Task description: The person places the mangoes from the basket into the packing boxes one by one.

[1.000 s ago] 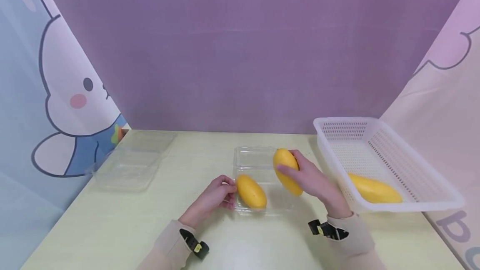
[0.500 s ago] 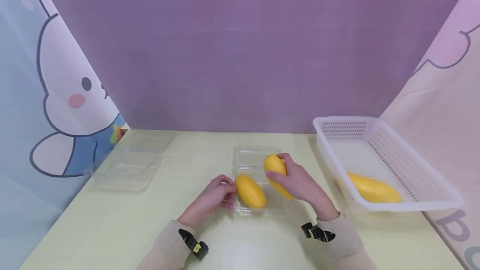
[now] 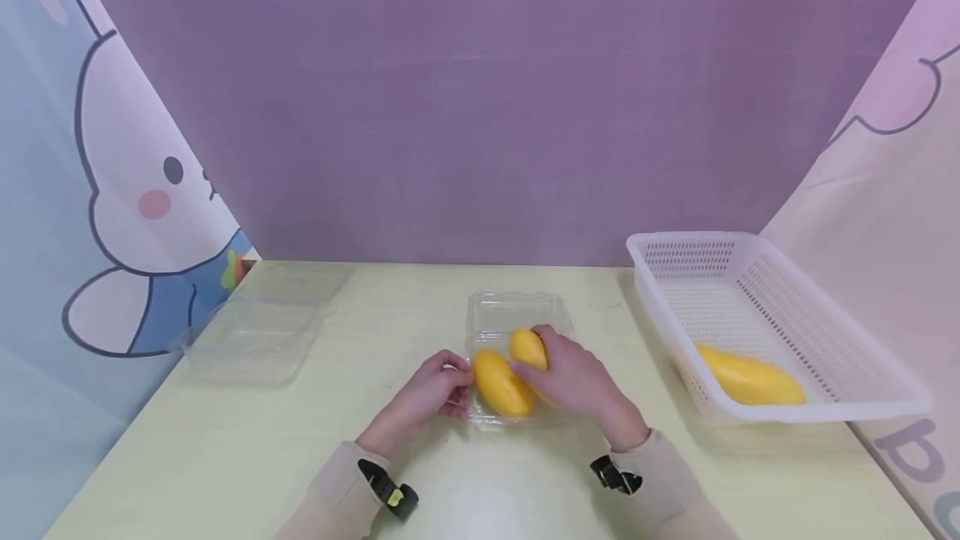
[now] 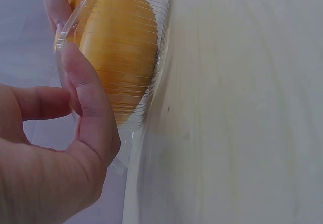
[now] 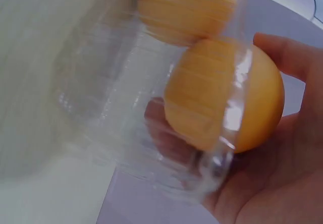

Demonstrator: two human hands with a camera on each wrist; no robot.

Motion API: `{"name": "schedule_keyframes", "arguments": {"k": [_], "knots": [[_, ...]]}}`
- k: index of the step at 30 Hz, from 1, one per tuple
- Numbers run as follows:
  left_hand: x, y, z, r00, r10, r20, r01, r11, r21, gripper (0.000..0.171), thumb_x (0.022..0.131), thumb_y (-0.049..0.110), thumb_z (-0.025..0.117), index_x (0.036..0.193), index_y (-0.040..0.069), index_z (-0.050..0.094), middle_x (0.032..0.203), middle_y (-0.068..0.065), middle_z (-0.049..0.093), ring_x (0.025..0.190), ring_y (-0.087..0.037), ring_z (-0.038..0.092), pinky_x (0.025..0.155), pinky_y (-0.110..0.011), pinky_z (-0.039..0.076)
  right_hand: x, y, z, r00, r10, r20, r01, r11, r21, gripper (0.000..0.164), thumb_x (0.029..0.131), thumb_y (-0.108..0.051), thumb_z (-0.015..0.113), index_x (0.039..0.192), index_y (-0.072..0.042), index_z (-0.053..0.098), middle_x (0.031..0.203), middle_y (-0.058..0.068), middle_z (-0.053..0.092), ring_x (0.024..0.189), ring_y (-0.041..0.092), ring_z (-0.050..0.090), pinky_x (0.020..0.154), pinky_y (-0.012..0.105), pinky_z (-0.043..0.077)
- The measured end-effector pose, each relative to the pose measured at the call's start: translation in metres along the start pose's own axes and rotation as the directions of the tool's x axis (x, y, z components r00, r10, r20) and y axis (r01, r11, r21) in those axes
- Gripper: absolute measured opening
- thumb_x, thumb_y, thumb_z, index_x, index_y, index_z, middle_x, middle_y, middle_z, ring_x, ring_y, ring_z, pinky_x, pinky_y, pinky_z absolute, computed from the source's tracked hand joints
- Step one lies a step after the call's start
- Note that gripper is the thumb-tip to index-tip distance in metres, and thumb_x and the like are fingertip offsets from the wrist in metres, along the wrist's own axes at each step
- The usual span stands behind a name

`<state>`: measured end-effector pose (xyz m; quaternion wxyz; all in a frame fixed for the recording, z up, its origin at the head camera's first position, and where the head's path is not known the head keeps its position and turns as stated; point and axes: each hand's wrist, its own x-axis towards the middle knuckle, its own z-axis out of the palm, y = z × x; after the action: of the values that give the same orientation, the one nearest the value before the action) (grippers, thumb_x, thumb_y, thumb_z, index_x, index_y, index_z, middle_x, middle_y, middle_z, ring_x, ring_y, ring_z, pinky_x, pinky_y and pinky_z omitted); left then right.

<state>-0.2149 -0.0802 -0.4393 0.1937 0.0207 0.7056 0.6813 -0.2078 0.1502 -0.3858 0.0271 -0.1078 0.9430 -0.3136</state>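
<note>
Right hand (image 3: 577,373) partly closed, thumb one side & fingers the other, gripping a yellow mango (image 3: 528,350). That mango's low in the right half of an open clear plastic clamshell base, part above the rim per R wrist view; can't tell if it touches the bottom. 2nd mango (image 3: 501,382) lies in the left half, angled, right next to the held one. Left hand (image 3: 431,394) has thumb & fingertip nearly together, pinching the clamshell's (image 3: 517,311) left edge; other fingers curled. Clamshell lid is folded back toward far side of desk (image 3: 487,490).

Right side of desk: white perforated plastic basket (image 3: 862,394) w/ another yellow mango (image 3: 750,377) lying at its near end. Far left: another clear clamshell (image 3: 247,348), also open, well apart from the hands. Both wrists have black straps (image 3: 386,487) over beige sleeves (image 3: 341,486). Purple backdrop (image 3: 517,107) behind; L side cloth has a white cartoon animal (image 3: 150,165).
</note>
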Motion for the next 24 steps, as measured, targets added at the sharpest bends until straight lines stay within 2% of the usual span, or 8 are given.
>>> {"name": "schedule_keyframes", "arguments": {"k": [4, 11, 16, 20, 24], "knots": [[-0.001, 0.0002, 0.0002, 1.0, 0.002, 0.005, -0.002, 1.0, 0.0, 0.019, 0.098, 0.009, 0.056, 0.111, 0.0, 0.047, 0.074, -0.007, 0.055, 0.06, -0.018, 0.059, 0.059, -0.028, 0.056, -0.0011, -0.0003, 0.0026, 1.0, -0.001, 0.014, 0.002, 0.999, -0.045, 0.062, 0.095, -0.046, 0.065, 0.14, -0.005, 0.051, 0.095, 0.004, 0.059, 0.077, 0.02, 0.054, 0.063, 0.036, 0.045], [-0.0013, 0.001, 0.0002, 1.0, 0.001, -0.001, -0.001, 1.0, -0.003, 0.019, 0.097, 0.009, 0.056, 0.111, 0.0, 0.047, 0.074, -0.008, 0.055, 0.06, -0.018, 0.059, 0.059, -0.028, 0.055, -0.0027, -0.0017, 0.0033, 1.0, 0.0, 0.029, 0.004, 0.99, -0.142, 0.061, 0.097, -0.039, 0.06, 0.146, -0.005, 0.047, 0.106, 0.012, 0.06, 0.083, 0.025, 0.057, 0.074, 0.047, 0.051], [-0.0009, 0.0011, 0.0003, 1.0, 0.001, -0.001, -0.001, 1.0, -0.004, 0.018, 0.097, 0.008, 0.056, 0.111, 0.0, 0.047, 0.075, -0.008, 0.055, 0.06, -0.019, 0.059, 0.059, -0.029, 0.056, -0.0036, -0.0028, 0.0045, 1.0, -0.004, 0.009, 0.005, 0.983, -0.183, 0.058, 0.096, -0.036, 0.059, 0.144, -0.005, 0.049, 0.104, 0.013, 0.059, 0.085, 0.026, 0.056, 0.073, 0.046, 0.051], [-0.0009, 0.0011, 0.0, 1.0, 0.0, 0.003, 0.0, 1.0, -0.002, 0.018, 0.098, 0.009, 0.056, 0.111, 0.0, 0.047, 0.075, -0.008, 0.055, 0.061, -0.019, 0.059, 0.06, -0.029, 0.056, -0.0037, -0.0028, 0.0067, 1.0, -0.002, -0.011, 0.0, 0.979, -0.202, 0.058, 0.094, -0.034, 0.061, 0.143, -0.004, 0.051, 0.11, 0.014, 0.058, 0.09, 0.028, 0.055, 0.073, 0.046, 0.051], [-0.0013, 0.0012, 0.0005, 1.0, 0.003, 0.006, -0.003, 1.0, 0.0, 0.019, 0.098, 0.009, 0.056, 0.112, 0.0, 0.047, 0.076, -0.009, 0.055, 0.061, -0.019, 0.059, 0.06, -0.03, 0.056, -0.0025, -0.0018, 0.0091, 1.0, -0.007, -0.017, 0.003, 0.969, -0.245, 0.057, 0.093, -0.034, 0.063, 0.138, 0.0, 0.054, 0.107, 0.013, 0.056, 0.087, 0.027, 0.052, 0.069, 0.042, 0.049]]}}
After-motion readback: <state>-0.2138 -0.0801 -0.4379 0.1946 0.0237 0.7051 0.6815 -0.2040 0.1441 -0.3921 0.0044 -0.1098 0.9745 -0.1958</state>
